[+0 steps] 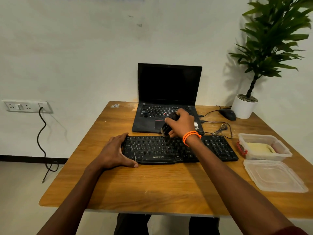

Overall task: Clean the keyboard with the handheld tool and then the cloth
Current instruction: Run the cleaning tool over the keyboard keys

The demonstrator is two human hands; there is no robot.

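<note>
A black keyboard (215, 148) lies across the middle of the wooden table (152, 187). My left hand (115, 152) grips its left end, thumb along the front edge and fingers over the back corner. My right hand (182, 123) holds a small black handheld brush tool (165, 128), whose lower end touches the top row of keys near the keyboard's middle. A yellow cloth (259, 148) lies folded in a clear plastic container (281, 145) at the right.
An open black laptop (169, 85) stands behind the keyboard. A black mouse (227, 114), its cable and a potted plant (243, 107) sit at the back right. The container's clear lid (274, 175) lies at the right front. A wall socket (27, 106) with a hanging cord is on the left.
</note>
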